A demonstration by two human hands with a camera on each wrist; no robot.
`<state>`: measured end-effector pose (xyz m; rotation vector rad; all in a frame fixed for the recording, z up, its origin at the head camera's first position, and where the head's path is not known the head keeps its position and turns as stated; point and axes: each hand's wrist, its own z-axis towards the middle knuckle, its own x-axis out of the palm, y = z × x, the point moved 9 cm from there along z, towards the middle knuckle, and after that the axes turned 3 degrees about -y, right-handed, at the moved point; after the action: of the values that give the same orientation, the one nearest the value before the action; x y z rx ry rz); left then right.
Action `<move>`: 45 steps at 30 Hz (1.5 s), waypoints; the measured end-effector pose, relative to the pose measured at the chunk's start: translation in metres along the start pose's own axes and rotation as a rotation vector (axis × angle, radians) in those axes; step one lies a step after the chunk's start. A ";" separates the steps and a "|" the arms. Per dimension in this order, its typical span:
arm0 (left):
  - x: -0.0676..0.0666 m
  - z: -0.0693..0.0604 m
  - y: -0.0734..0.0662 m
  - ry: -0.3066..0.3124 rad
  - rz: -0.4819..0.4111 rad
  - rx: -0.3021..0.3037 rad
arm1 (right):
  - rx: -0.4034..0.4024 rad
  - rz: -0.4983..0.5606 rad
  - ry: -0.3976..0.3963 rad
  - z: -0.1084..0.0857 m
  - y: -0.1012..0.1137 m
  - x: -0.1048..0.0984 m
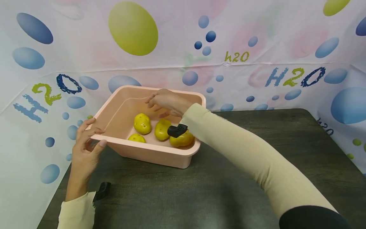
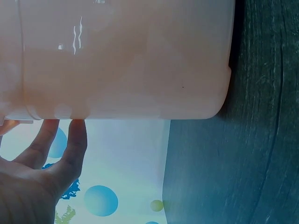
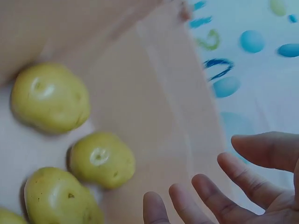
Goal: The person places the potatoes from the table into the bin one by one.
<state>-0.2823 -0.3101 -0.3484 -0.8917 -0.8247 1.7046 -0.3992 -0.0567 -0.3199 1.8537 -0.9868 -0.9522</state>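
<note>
A pink plastic basin [image 1: 151, 155] stands on the table with several yellow potatoes [image 1: 142, 124] on its floor. My left hand [image 1: 85, 152] holds the basin by its near left corner, fingers over the rim and thumb at the near side. In the left wrist view, fingers of the left hand [image 2: 46, 172] touch the basin's outer wall [image 2: 126, 60]. Above the potatoes, inside the basin's far part, hovers my right hand [image 1: 168, 101], holding nothing. The right wrist view shows that hand [image 3: 261, 191] with spread, slightly bent fingers, apart from the potatoes [image 3: 51, 98].
The dark wood-grain table [image 1: 243, 178] extends in front of the basin and to its right. Behind stands a white backdrop [image 1: 171, 38] printed with coloured bubbles and lettering, close to the basin's far side. A black strap piece [image 1: 177, 130] on the right wrist partly covers a potato.
</note>
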 end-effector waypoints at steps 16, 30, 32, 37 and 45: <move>0.000 -0.001 0.001 0.000 0.031 -0.008 | -0.209 0.100 0.065 -0.083 -0.015 -0.052; 0.001 0.000 0.002 -0.002 0.046 -0.007 | -0.291 0.033 0.018 -0.148 -0.064 -0.105; 0.001 0.000 0.002 -0.001 0.032 -0.009 | -0.298 0.020 -0.005 -0.157 -0.074 -0.114; 0.001 0.001 0.003 0.000 0.039 -0.005 | -0.305 -0.012 -0.070 -0.172 -0.099 -0.133; 0.001 0.000 0.003 -0.011 0.074 -0.004 | -0.294 -0.044 -0.147 -0.179 -0.130 -0.151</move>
<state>-0.2837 -0.3094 -0.3511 -0.9263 -0.8123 1.7737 -0.2702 0.1775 -0.3315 1.5834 -0.8427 -1.2054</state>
